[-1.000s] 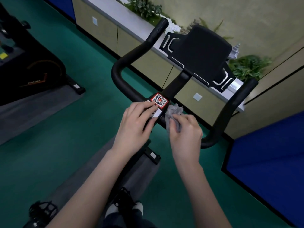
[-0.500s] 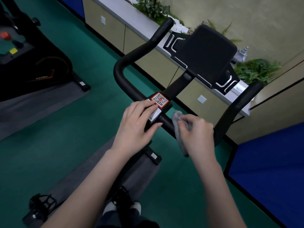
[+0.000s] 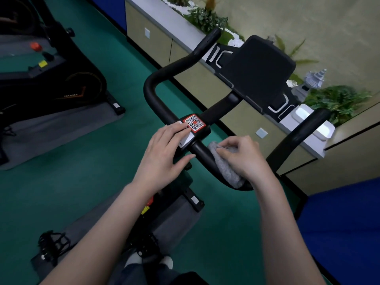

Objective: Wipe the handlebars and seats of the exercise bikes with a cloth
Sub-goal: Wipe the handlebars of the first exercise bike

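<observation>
A black U-shaped handlebar (image 3: 162, 79) of an exercise bike fills the middle of the head view, with a red QR sticker (image 3: 194, 122) at its centre and a black tablet holder (image 3: 261, 73) behind. My left hand (image 3: 164, 155) rests flat on the bar's centre beside the sticker, fingers straight. My right hand (image 3: 244, 157) grips a grey cloth (image 3: 224, 167) wrapped over the right part of the crossbar, near the bend to the right grip (image 3: 296, 138). The bike's seat is out of view.
A second black exercise bike (image 3: 51, 79) stands at the left on a grey mat (image 3: 61, 132). A low cabinet with planters (image 3: 205, 17) runs behind the handlebar. A blue panel (image 3: 345, 223) stands at the right. Green floor lies all around, and a pedal (image 3: 52, 241) sits low left.
My right hand has slid the cloth rightward along the crossbar, away from the QR sticker toward the right bend. My left hand has stayed on the centre.
</observation>
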### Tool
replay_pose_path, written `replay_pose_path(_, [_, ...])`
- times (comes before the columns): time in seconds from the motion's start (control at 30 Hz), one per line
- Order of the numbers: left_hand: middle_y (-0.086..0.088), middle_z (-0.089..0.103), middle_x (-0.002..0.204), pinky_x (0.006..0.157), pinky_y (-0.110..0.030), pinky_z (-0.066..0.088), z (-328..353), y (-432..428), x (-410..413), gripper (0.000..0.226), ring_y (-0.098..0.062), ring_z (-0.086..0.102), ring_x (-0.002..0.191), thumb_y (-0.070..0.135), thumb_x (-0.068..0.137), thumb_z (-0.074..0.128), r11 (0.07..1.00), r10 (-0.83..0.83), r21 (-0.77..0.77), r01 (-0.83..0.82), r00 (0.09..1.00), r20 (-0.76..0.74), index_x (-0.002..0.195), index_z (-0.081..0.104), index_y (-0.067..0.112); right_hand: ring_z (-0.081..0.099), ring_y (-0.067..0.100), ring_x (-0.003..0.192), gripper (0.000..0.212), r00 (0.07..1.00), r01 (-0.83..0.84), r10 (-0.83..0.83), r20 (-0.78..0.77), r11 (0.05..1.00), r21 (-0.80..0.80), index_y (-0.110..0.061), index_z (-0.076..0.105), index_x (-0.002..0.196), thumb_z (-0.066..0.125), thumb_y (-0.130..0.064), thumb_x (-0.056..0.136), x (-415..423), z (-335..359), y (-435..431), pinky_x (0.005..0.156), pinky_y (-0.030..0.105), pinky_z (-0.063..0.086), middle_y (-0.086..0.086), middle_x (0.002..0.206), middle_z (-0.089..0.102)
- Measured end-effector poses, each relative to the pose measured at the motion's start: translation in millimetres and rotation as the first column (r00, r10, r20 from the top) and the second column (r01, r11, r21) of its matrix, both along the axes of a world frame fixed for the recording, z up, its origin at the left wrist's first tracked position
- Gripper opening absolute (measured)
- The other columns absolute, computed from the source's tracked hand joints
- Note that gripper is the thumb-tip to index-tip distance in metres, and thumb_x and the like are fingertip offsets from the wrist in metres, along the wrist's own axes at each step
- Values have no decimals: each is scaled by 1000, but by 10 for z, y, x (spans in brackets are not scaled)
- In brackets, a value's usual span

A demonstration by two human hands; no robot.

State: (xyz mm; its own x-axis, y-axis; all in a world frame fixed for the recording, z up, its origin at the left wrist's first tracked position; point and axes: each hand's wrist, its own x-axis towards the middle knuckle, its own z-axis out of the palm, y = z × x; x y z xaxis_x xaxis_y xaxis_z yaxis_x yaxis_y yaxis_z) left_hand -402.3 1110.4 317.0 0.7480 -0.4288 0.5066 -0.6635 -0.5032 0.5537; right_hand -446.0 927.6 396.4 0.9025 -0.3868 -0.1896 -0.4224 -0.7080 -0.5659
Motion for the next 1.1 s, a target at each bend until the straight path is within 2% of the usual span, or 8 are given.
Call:
replay_pose_path(0.13, [-4, 51, 135, 106, -41, 37, 24, -6, -15, 52, -22, 43, 128, 35, 87, 63, 999, 25, 23, -25, 1000, 9, 130, 53, 8, 60, 20, 105, 10, 991, -54, 62, 120, 996, -69, -21, 71, 93, 61, -22, 90, 29, -21, 162, 84, 28, 47, 5, 105, 69])
replay_pose_path(0.27, [-3, 51, 135, 106, -38, 37, 49, 3, -31, 51, -21, 43, 128, 34, 88, 61, 998, 21, 56, -22, 1000, 16, 130, 53, 8, 64, 24, 98, 15, 984, -75, 98, 148, 985, -152, -18, 71, 101, 59, -19, 91, -201, 0, 128, 88, 33, 51, 7, 101, 71])
replay_pose_path(0.37, [-5, 51, 135, 106, -40, 38, 66, 8, -30, 51, -22, 43, 127, 34, 88, 61, 997, 22, 75, -23, 1000, 19, 131, 52, 7, 65, 27, 90, 13, 977, -20, 68, 204, 973, -228, -15, 71, 99, 61, -17, 90, -469, -5, 77, 82, 35, 52, 9, 93, 70])
replay_pose_path(0.6, [-3, 51, 134, 103, -40, 39, 72, 60, 47, 47, -22, 46, 124, 34, 91, 59, 996, -27, 81, 23, 999, 44, 130, 54, 8, 63, 31, 81, 20, 901, 152, 5, 433, 932, -328, -9, 68, 108, 62, -11, 89, -450, -201, 532, 72, 32, 45, 9, 98, 61])
replay_pose_path(0.7, [-2, 52, 133, 102, -38, 38, 75, 104, 105, 44, -22, 47, 123, 33, 91, 58, 995, -74, 67, 71, 996, 48, 128, 56, 10, 64, 25, 76, 19, 825, 284, -87, 558, 918, -276, -8, 70, 103, 68, -4, 84, -584, -303, 549, 69, 27, 46, 8, 92, 61])
replay_pose_path(0.87, [-3, 56, 127, 98, -30, 32, 105, 171, 253, 38, -22, 48, 118, 28, 89, 58, 987, -161, 28, 159, 985, 55, 121, 61, 8, 58, 11, 84, 17, 597, 570, -249, 763, 800, -185, -2, 69, 103, 63, -3, 87, -664, -562, 743, 74, 20, 50, 13, 98, 62])
replay_pose_path(1.0, [-4, 56, 126, 96, -32, 34, 143, 180, 405, 35, -25, 48, 116, 18, 84, 64, 958, -286, -1, 288, 954, 89, 117, 63, 7, 57, 14, 91, 15, 471, 637, -274, 838, 763, -109, 2, 68, 100, 61, -3, 88, -400, -750, 1098, 82, 14, 47, 18, 99, 61])
replay_pose_path(1.1, [-3, 58, 124, 98, -33, 35, 152, 169, 489, 31, -24, 48, 118, 15, 83, 65, 928, -369, -17, 372, 925, 84, 113, 65, 7, 54, 6, 98, 16, 413, 641, -339, 846, 767, -6, 2, 64, 102, 65, -1, 86, -177, -837, 1315, 88, 5, 41, 18, 102, 58])
